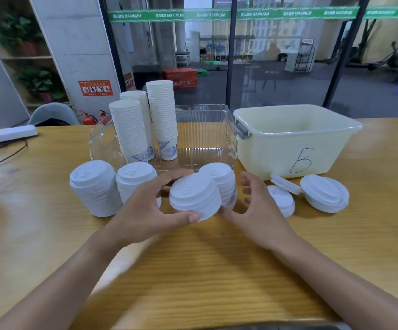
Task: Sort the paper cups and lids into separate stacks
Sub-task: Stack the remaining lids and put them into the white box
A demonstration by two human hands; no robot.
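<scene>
White lids mostly stacked, cups (pixel 143 125) nested at 11 o'clock; left hand (pixel 150 206) clamps a lid stack (pixel 194 196), right hand (pixel 252 206) slack, loose lids (pixel 324 194) remaining at 3 o'clock.

Two bare forearms reach in from the bottom edge, ending in a left hand (pixel 150 206) and a right hand (pixel 260 210). No sleeves, rings, watch or gloves show. Fingernails are short and plain.

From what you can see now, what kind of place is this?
Probably an office or reception beside a gym: a wooden table, a glass wall with a green MAXIMUM band, and a red plyo box beyond it.
</scene>
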